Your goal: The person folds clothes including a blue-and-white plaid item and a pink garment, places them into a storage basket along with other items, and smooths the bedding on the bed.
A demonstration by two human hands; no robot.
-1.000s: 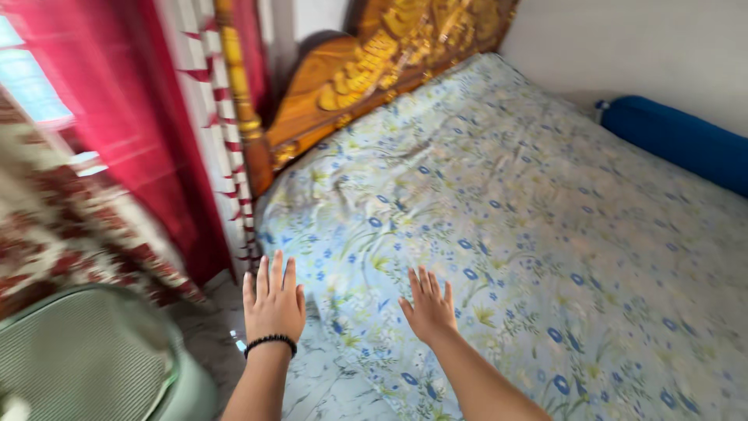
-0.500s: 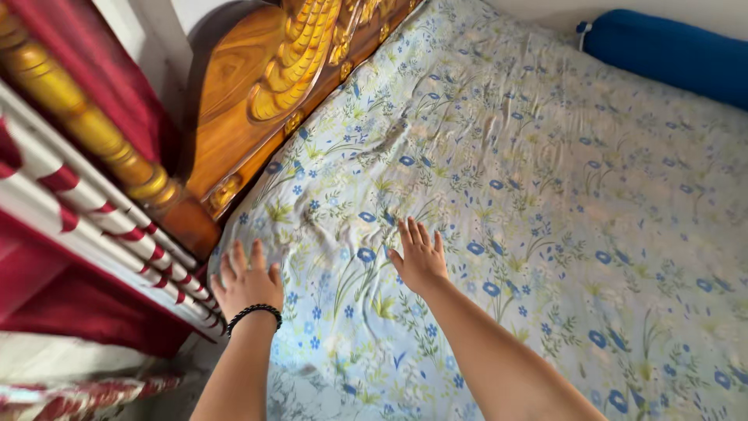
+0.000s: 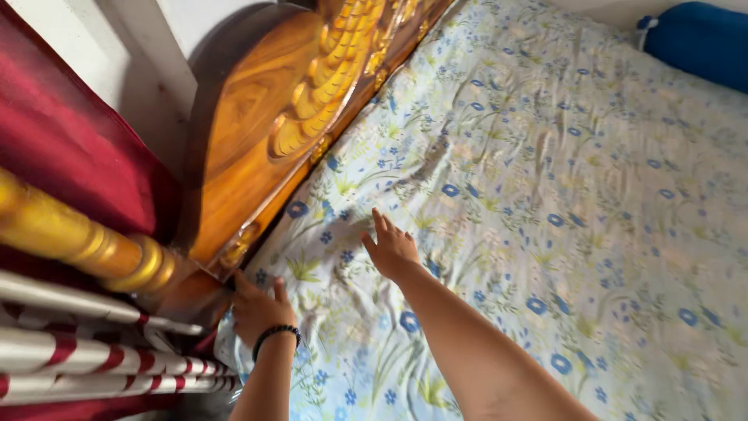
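The left hand [image 3: 259, 312], with a black bead bracelet [image 3: 274, 335] on the wrist, is at the corner of the floral bedsheet [image 3: 545, 195]. Its fingers [image 3: 243, 284] push down beside the wooden bedpost [image 3: 93, 249]; whether they pinch the cloth I cannot tell. A little further, the right hand [image 3: 392, 251] lies flat on the sheet, fingers [image 3: 380, 222] slightly apart, pointing toward the carved headboard [image 3: 273, 117]. The step in hand seems to be fitting the sheet at this corner. Beyond the fingertips the cloth has wrinkles, so the next move probably needs pulling and pressing there. Far away lies a blue bolster [image 3: 697, 43].
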